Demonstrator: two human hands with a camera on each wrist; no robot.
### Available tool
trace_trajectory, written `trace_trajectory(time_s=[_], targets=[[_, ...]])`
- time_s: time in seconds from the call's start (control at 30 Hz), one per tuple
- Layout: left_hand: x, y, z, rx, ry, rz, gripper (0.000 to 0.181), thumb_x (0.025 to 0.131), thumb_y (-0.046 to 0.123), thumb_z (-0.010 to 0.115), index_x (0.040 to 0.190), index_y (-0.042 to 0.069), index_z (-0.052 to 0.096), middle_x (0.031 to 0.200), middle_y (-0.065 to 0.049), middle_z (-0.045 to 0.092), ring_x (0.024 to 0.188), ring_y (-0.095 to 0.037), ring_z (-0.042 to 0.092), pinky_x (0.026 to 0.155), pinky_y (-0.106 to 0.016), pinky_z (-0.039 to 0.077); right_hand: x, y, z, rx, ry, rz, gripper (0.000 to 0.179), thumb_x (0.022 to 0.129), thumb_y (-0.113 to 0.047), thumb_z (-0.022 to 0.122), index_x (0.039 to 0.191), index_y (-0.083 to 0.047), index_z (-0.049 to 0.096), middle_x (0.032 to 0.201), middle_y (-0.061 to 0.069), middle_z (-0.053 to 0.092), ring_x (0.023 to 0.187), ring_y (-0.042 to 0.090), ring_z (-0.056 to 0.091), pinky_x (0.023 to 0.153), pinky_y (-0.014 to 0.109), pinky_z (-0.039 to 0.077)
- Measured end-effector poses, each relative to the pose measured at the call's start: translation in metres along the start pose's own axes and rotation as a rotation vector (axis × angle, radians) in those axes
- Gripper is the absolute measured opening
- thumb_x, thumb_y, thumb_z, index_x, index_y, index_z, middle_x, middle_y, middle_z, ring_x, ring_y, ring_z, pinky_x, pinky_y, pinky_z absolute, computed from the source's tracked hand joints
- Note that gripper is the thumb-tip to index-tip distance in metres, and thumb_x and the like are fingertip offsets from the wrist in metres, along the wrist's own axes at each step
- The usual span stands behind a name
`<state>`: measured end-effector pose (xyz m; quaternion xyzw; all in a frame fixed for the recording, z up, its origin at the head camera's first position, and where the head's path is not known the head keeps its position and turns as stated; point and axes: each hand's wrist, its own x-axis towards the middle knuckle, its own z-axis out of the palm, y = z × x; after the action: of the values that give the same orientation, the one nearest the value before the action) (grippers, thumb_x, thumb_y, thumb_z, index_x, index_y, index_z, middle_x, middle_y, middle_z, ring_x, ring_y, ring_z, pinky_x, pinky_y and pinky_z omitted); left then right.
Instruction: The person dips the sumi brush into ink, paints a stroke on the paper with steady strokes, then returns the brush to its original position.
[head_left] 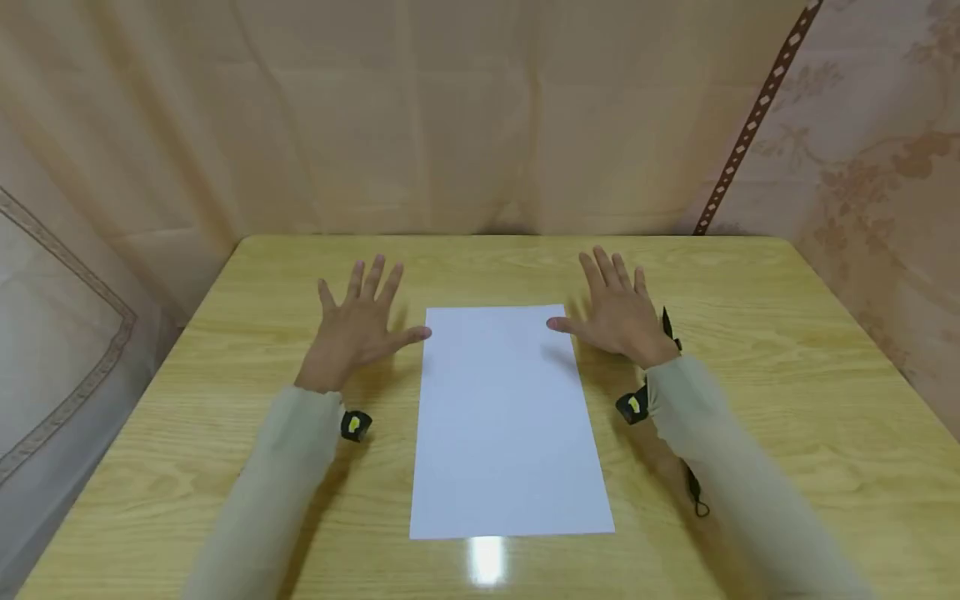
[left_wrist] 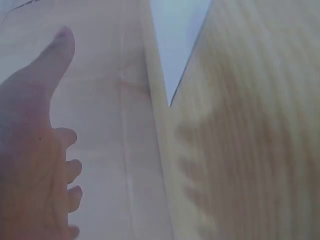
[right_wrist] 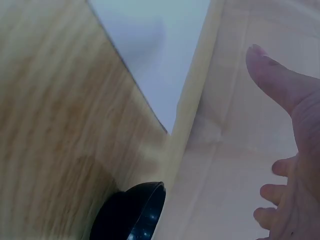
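A blank white sheet of paper point(head_left: 510, 425) lies flat on the wooden table. My left hand point(head_left: 356, 329) hovers over the table at the paper's left, fingers spread, thumb tip close to the far left corner. On the other side my right hand point(head_left: 618, 321) is raised too, fingers spread, its thumb overlapping the far right corner in the head view. Both hands hold nothing, and their shadows fall apart from them. Beneath the right wrist lies a long black ladle-like utensil point(head_left: 692, 482), mostly hidden by the arm; its hollow glossy end point(right_wrist: 127, 215) shows in the right wrist view.
The pale wooden table point(head_left: 787, 350) has rounded far corners. A beige curtain point(head_left: 465, 125) hangs right behind its far edge, with patterned cloth point(head_left: 892, 167) at the right. Black wrist devices point(head_left: 356, 425) hang under both sleeves. A bright light reflection sits at the near edge.
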<state>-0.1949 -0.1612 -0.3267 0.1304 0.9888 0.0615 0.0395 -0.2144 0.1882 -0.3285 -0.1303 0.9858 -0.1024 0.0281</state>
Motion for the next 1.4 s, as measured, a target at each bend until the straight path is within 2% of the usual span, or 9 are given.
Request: trace_trajectory(time_s=[0.2,0.37,0.57,0.7,0.8,0.93,1.17,1.3,1.4], targets=[[-0.006,0.006,0.000,0.059,-0.007,0.097,0.100,0.085,0.071,0.046,0.155,0.014,0.001,0.161,-0.014,-0.007,0.147,-0.038,-0.006,0.116,-0.057,-0.001,-0.015,0.001,-0.007,0.022,0.046,-0.093,0.116,0.077,-0.056,0.071,0.154,-0.011,-0.003,0.161,0.016,-0.001,0.147,0.040,0.000,0.114,0.062,-0.001],[-0.012,0.015,0.005,0.028,-0.031,0.176,0.101,0.085,0.068,0.051,0.155,0.012,0.004,0.161,-0.014,-0.005,0.148,-0.037,-0.003,0.118,-0.053,0.010,-0.036,0.010,-0.013,0.039,0.113,-0.165,0.117,0.076,-0.045,0.077,0.154,-0.010,-0.003,0.160,0.017,0.005,0.146,0.040,0.007,0.114,0.062,0.005],[-0.025,0.030,0.017,-0.067,-0.150,0.271,0.105,0.081,0.068,0.057,0.155,0.013,0.005,0.161,-0.013,-0.007,0.147,-0.037,-0.002,0.112,-0.054,0.026,-0.068,0.031,-0.016,0.037,0.162,-0.211,0.117,0.075,-0.034,0.081,0.154,-0.009,-0.002,0.158,0.021,0.013,0.144,0.041,0.015,0.113,0.061,0.012],[-0.036,0.037,0.020,-0.202,-0.275,0.250,0.112,0.077,0.066,0.064,0.155,0.016,0.002,0.161,-0.011,-0.012,0.147,-0.038,-0.007,0.104,-0.059,0.036,-0.090,0.044,-0.021,0.021,0.188,-0.254,0.112,0.077,-0.027,0.080,0.153,-0.006,0.001,0.156,0.023,0.016,0.142,0.043,0.019,0.111,0.062,0.016],[-0.046,0.043,0.021,-0.285,-0.356,0.215,0.116,0.073,0.061,0.071,0.155,0.015,0.003,0.160,-0.011,-0.014,0.146,-0.039,-0.010,0.106,-0.061,0.031,-0.104,0.054,-0.023,-0.008,0.218,-0.309,0.106,0.077,-0.013,0.079,0.153,-0.005,0.006,0.156,0.023,0.018,0.142,0.041,0.021,0.109,0.063,0.020],[-0.060,0.051,0.024,-0.280,-0.423,0.184,0.120,0.068,0.055,0.078,0.154,0.011,0.007,0.160,-0.013,-0.011,0.146,-0.040,-0.010,0.108,-0.070,0.011,-0.120,0.067,-0.020,-0.031,0.225,-0.356,0.106,0.070,0.006,0.078,0.153,-0.005,0.013,0.154,0.024,0.022,0.141,0.040,0.025,0.106,0.061,0.026],[-0.069,0.051,0.031,-0.192,-0.424,0.165,0.123,0.065,0.050,0.083,0.154,0.010,0.009,0.161,-0.014,-0.007,0.146,-0.041,-0.009,0.106,-0.073,-0.002,-0.136,0.092,-0.002,-0.188,0.198,-0.452,0.097,0.058,0.010,0.083,0.143,-0.001,0.038,0.141,0.022,0.042,0.116,0.046,0.050,0.082,0.055,0.049],[-0.067,0.050,0.035,-0.216,-0.429,0.159,0.123,0.065,0.050,0.082,0.154,0.010,0.008,0.161,-0.014,-0.007,0.146,-0.040,-0.010,0.107,-0.072,-0.002,-0.135,0.103,0.005,-0.248,0.236,-0.550,0.083,0.054,0.010,0.084,0.130,0.004,0.053,0.130,0.021,0.054,0.111,0.040,0.055,0.079,0.049,0.052],[-0.066,0.051,0.038,-0.244,-0.440,0.146,0.124,0.065,0.049,0.083,0.154,0.011,0.007,0.161,-0.013,-0.008,0.146,-0.040,-0.010,0.105,-0.074,0.000,-0.134,0.106,0.007,-0.332,0.213,-0.603,0.071,0.058,0.009,0.081,0.125,0.002,0.059,0.127,0.017,0.059,0.110,0.036,0.059,0.082,0.047,0.052]])
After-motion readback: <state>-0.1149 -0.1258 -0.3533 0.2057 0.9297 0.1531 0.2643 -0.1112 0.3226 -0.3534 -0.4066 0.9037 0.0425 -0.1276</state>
